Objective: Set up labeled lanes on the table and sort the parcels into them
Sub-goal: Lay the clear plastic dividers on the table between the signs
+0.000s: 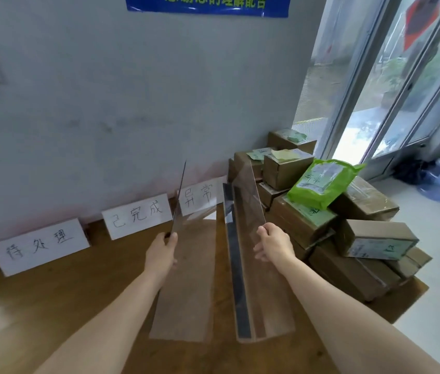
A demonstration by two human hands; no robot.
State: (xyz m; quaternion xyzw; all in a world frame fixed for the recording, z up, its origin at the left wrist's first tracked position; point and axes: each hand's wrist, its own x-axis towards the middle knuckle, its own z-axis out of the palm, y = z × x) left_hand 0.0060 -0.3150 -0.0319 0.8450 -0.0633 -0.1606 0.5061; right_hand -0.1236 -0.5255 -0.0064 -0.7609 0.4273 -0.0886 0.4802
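1. While both clear panels are in hand, the step = lane set-up, no sorting yet. The wooden surface (51, 306) fills the lower view, wall along its 12 o'clock edge.
2. The parcel pile (348, 238), brown cartons w/ a green mailer (321, 184) on top, sits stacked at approx. 3 o'clock on the surface. No parcel is in any lane.
3. The right panel (264, 292) has a dark strip along one long side and runs from 6 toward 12 o'clock, just beside the pile. The left panel (183, 279) runs roughly parallel, at 9 o'clock of it. Can't tell if either is fully seated on the surface.
4. Labels are propped vs. the wall: the 1st label (39, 245) at 10 o'clock, the 2nd label (137, 215) near 11, the 3rd label (200, 197) at 12, between the two panels' far ends.
5. The left hand (163, 252) has its fingers wrapped round the left panel's upper edge. The right hand (274, 244) pinches the right panel's upper edge, thumb on the near side.
6. Next, prob.: stand each panel upright and square to the wall, one label per lane, left panel on the gap between 2nd and 3rd. Let go only once steady, since thin sheets tip easily.
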